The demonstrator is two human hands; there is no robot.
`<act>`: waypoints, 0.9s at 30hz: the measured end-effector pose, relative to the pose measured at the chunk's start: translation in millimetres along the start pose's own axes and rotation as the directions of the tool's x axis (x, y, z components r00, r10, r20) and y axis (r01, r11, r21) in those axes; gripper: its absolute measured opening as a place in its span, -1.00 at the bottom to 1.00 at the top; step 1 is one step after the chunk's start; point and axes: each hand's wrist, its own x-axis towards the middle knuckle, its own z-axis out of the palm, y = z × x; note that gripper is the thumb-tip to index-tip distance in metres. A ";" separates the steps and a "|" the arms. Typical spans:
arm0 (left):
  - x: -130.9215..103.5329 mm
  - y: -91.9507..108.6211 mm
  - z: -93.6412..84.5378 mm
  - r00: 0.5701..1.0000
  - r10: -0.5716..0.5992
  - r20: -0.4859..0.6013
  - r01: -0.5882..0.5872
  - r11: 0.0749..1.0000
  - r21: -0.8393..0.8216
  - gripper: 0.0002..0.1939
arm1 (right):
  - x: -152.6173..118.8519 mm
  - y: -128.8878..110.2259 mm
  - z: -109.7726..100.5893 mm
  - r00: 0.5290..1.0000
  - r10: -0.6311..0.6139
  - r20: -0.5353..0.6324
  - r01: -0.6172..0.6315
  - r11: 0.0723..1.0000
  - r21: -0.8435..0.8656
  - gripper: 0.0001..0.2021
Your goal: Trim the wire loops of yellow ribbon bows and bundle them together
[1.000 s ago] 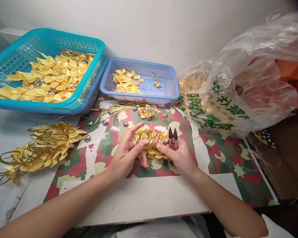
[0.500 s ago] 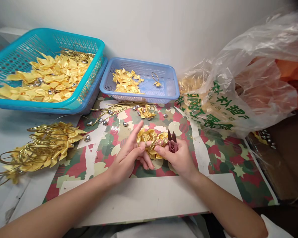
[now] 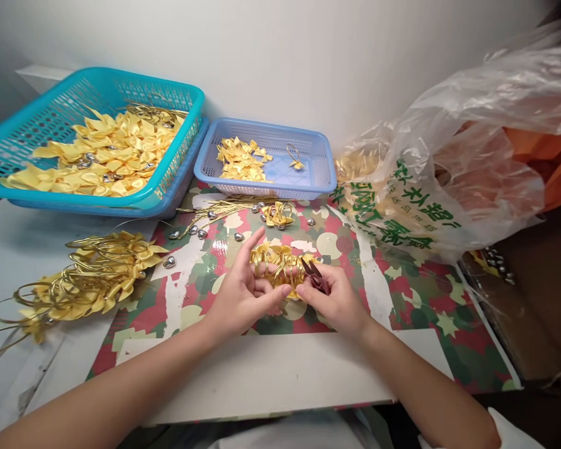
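A row of gold wire rings with yellow ribbon bows point(image 3: 280, 265) lies between my hands over the patterned sheet. One finger of my left hand point(image 3: 245, 290) passes through the rings; its index finger points up and its thumb reaches toward my right fingertips. My right hand point(image 3: 339, 296) is closed round small dark pliers or snips point(image 3: 316, 279), whose tips point up and left, and its thumb touches the right end of the rings. Another ring with a yellow bow point(image 3: 279, 214) rests just beyond, near small silver bells point(image 3: 239, 237).
A teal basket point(image 3: 168, 167) of yellow bows stands back left, a smaller blue basket point(image 3: 266, 188) beside it. Finished-looking rings point(image 3: 86, 274) are bunched at left. Gold wires point(image 3: 215, 209) lie behind my hands. A plastic bag point(image 3: 430, 181) fills the back right.
My left thumb has moved right, nearer my right fingertips, and more rings show along my left finger. The dark tool has tilted left. The whole view has shifted slightly.
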 end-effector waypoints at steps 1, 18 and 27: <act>0.3 -0.1 0.2 1.000 -0.002 -0.005 0.002 1.000 0.000 0.11 | 0.1 -1.6 -1.9 1.000 -0.016 0.022 0.016 0.999 -0.032 -0.72; 2.4 -0.6 6.8 0.993 -0.033 0.117 0.044 0.995 -0.092 0.19 | 7.4 -13.0 -8.2 0.799 -0.546 0.251 0.545 0.483 -0.685 -0.80; 3.1 27.9 -3.8 0.996 -0.094 0.008 0.089 0.914 -0.397 -0.11 | 35.8 -38.8 -41.7 0.919 -0.354 -0.174 0.282 0.899 -0.336 -0.76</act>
